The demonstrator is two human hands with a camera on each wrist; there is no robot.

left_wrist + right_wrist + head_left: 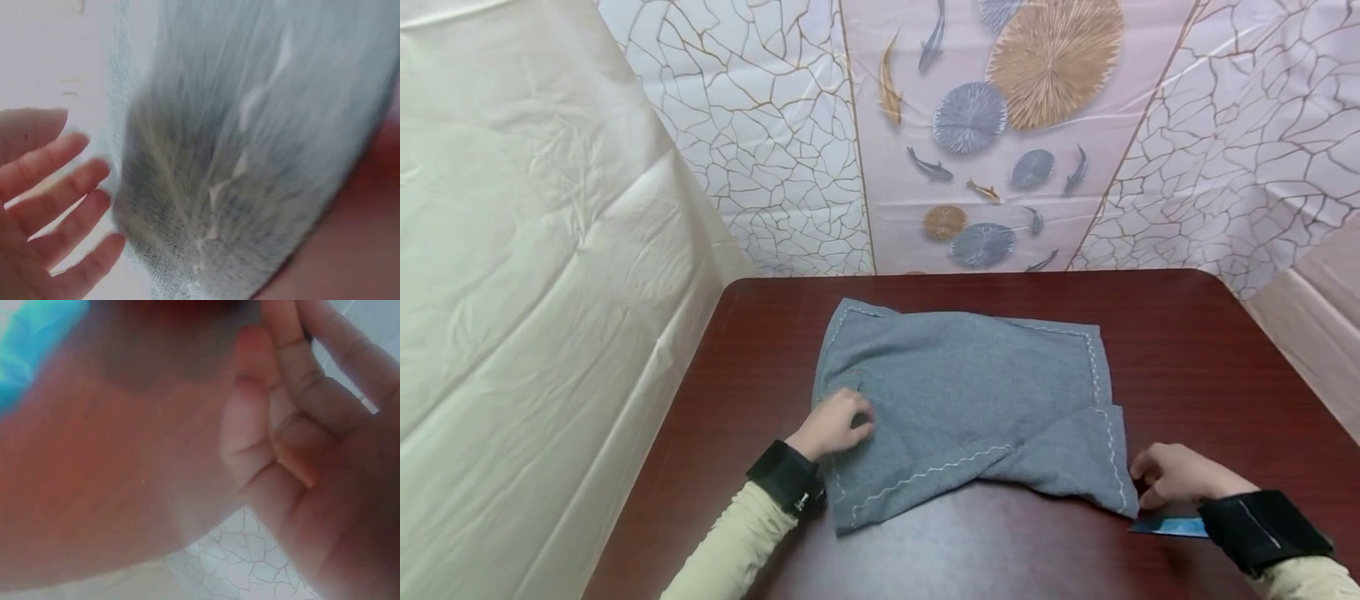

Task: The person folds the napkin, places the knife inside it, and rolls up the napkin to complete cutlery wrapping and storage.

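Note:
A grey-blue cloth (pixel 955 375) with pale zigzag stitching along its edges lies wrinkled on the table, its lower right part folded over. My left hand (pixel 835 423) is over the cloth's left side; in the left wrist view the fingers (pixel 62 203) are spread and relaxed beside the blurred cloth (pixel 187 125), gripping nothing. Just right of the cloth's lower right corner is my right hand (pixel 1187 475), its fingers loosely bent. No cloth shows between those fingers (pixel 247 419) in the right wrist view. Whether the fingertips touch the corner I cannot tell.
A flat, shiny blue item (pixel 1176 526) lies under the right wrist, partly hidden by the black wristband (pixel 1262 529). The dark red-brown table (pixel 760 350) has rounded far corners. A patterned sheet (pixel 760 133) hangs behind it, and a cream sheet (pixel 535 292) hangs at the left.

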